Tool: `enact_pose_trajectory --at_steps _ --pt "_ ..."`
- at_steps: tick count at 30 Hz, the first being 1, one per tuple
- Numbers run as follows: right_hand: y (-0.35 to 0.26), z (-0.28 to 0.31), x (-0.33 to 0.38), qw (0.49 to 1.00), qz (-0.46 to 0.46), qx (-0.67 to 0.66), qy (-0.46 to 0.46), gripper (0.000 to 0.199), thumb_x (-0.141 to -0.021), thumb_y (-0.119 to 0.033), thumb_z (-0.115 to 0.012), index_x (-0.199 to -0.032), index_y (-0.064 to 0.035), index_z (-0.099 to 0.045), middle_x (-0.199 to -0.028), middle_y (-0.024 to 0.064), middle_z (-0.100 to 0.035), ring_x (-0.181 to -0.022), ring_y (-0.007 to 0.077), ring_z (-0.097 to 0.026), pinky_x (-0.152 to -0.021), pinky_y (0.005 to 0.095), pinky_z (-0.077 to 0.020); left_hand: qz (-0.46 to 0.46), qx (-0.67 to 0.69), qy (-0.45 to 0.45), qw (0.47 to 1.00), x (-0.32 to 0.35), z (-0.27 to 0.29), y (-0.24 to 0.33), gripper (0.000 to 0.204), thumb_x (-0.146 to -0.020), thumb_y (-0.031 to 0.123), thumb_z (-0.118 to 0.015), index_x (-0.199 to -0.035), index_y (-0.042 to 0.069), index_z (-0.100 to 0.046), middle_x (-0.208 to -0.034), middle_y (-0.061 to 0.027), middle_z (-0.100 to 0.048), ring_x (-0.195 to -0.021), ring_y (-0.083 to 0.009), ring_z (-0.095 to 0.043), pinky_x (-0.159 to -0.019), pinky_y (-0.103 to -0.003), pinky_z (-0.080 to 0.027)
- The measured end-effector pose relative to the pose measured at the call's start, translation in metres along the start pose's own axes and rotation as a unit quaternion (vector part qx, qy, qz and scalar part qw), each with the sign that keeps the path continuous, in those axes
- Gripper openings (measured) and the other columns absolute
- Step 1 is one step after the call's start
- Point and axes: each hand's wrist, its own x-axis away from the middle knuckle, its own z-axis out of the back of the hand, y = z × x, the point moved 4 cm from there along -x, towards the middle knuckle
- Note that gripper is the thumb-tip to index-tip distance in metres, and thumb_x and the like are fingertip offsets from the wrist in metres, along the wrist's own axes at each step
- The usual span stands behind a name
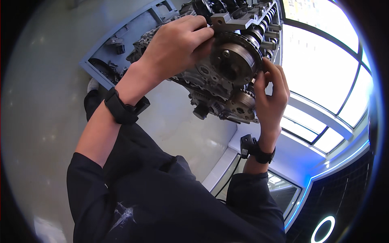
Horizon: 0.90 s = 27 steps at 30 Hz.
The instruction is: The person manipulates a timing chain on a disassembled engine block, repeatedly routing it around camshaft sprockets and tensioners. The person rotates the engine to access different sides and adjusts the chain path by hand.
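An engine (208,73) with bare metal parts fills the upper middle. On its front sits a large round camshaft sprocket (236,60), with a dark timing chain (247,40) along its toothed rim. At the sprocket's upper left, my left hand (176,46) is closed with bent fingers; its thumb and whatever it grips are hidden. On the opposite side, my right hand (272,91) pinches at the rim where the chain runs, its fingertips partly covering that spot. A second, smaller sprocket (243,103) shows just left of my right hand.
Camshafts (263,26) and a silver bracket (235,23) lie along the engine's top. Behind stands a blue-grey metal frame (97,71) holding dark parts. Black straps with small boxes circle both wrists. Large bright windows (324,60) are on the right, and a shoe (92,85) shows at left.
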Motion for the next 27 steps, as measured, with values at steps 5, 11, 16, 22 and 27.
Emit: enact_pose_trajectory --at_steps 5,11,16,22,27 --pt "0.0008 -0.0006 -0.0019 0.997 0.055 0.016 0.047 0.025 -0.09 0.004 -0.059 -0.114 0.0047 -0.065 -0.096 0.0131 -0.063 -0.076 0.022 -0.063 -0.069 0.0314 -0.0522 0.001 -0.014 0.011 1.0 -0.0018 -0.0026 0.0 0.025 -0.081 0.006 -0.077 -0.105 0.001 -0.07 -0.095 -0.011 -0.066 -0.082 -0.0301 -0.066 -0.071 -0.038 -0.055" --pt "-0.0017 -0.0025 0.0008 0.997 0.045 0.017 0.053 0.025 -0.095 0.001 -0.056 -0.118 0.0037 -0.065 -0.094 0.0121 -0.064 -0.083 0.0187 -0.063 -0.072 0.0322 -0.0518 -0.012 -0.032 0.029 0.999 0.0031 -0.0031 -0.0006 0.016 -0.084 0.011 -0.074 -0.094 0.002 -0.066 -0.09 -0.009 -0.062 -0.083 -0.0285 -0.063 -0.073 -0.039 -0.055" --pt "-0.0022 0.0001 0.002 0.996 0.051 0.011 0.068 0.023 -0.093 0.001 -0.058 -0.116 0.0034 -0.065 -0.094 0.0117 -0.063 -0.078 0.019 -0.063 -0.069 0.0311 -0.0519 -0.025 -0.042 0.043 0.998 0.0007 -0.0021 0.0017 0.017 -0.083 0.009 -0.074 -0.095 0.001 -0.066 -0.089 -0.0089 -0.062 -0.082 -0.0283 -0.064 -0.072 -0.039 -0.055" --pt "0.0011 0.0017 -0.0027 0.995 0.07 0.003 0.077 0.022 -0.092 0.001 -0.06 -0.112 0.0029 -0.065 -0.094 0.011 -0.063 -0.074 0.0196 -0.063 -0.064 0.0305 -0.0517 -0.022 -0.044 0.04 0.998 -0.0028 -0.0015 -0.0015 0.018 -0.082 0.006 -0.075 -0.097 0.0 -0.068 -0.091 -0.01 -0.065 -0.079 -0.0287 -0.065 -0.068 -0.038 -0.055" --pt "-0.0003 0.0041 -0.0053 0.994 0.073 -0.001 0.082 0.022 -0.091 0.001 -0.06 -0.112 0.0025 -0.066 -0.094 0.0112 -0.064 -0.075 0.021 -0.064 -0.067 0.0319 -0.0524 -0.033 -0.042 0.041 0.998 -0.0053 -0.0009 -0.0003 0.017 -0.082 0.005 -0.076 -0.097 0.0 -0.07 -0.091 -0.0106 -0.067 -0.074 -0.0286 -0.066 -0.066 -0.035 -0.055"
